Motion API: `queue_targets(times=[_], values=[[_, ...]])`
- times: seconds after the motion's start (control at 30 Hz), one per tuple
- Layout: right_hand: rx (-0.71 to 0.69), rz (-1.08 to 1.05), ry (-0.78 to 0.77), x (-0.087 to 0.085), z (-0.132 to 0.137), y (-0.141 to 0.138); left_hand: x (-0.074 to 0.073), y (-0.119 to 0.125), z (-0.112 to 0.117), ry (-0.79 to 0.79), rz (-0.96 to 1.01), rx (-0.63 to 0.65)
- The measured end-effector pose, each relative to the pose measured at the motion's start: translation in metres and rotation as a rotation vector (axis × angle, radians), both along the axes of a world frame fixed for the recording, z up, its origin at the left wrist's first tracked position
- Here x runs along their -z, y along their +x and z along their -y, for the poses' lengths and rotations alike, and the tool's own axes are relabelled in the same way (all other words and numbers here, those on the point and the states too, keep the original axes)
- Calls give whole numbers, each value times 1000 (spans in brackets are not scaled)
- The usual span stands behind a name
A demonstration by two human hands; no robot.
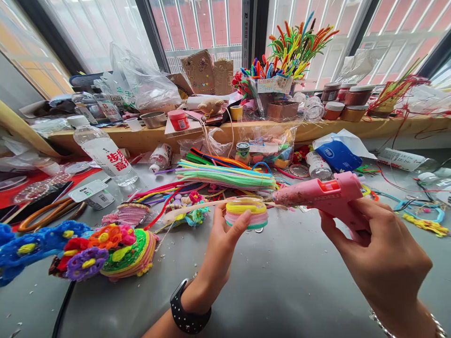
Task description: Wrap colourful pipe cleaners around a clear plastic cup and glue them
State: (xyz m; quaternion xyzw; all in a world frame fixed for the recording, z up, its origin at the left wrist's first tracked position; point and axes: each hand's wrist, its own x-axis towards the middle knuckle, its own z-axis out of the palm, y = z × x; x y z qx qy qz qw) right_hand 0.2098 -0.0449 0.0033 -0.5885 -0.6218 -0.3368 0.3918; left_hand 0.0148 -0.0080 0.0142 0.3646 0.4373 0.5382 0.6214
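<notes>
My left hand [223,239] is closed around a small round clear cup [246,217] wrapped in bands of yellow, pink and teal pipe cleaner. A pale pink fuzzy strand [190,207] stretches out leftward from the cup. In my right hand [382,253] is a pink glue gun [327,195], its nozzle pointing left at the cup's upper right edge. Whether the nozzle touches the cup, I cannot tell. Behind the cup lies a thick bundle of pastel pipe cleaners [225,177].
Fuzzy flower crafts [102,253] lie at the left on the grey table [282,286]. A water bottle [105,152] stands behind them, near a white plastic cup [92,195]. Jars, bags and pipe-cleaner plants [299,51] crowd the window ledge [141,138].
</notes>
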Motion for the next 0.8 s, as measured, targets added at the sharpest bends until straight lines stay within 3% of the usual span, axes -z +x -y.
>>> queue_targets(times=[0.33, 0.57, 0.67, 0.8], values=[[44, -99, -17, 2, 1, 0, 0, -1, 0, 6, 13, 2], [229, -495, -81, -6, -1, 0, 2, -3, -1, -2, 8, 15], [211, -683, -98, -5, -8, 9, 2, -4, -2, 10, 73, 57], [97, -902, -216, 4, -22, 26, 2, -7, -3, 20, 277, 226]])
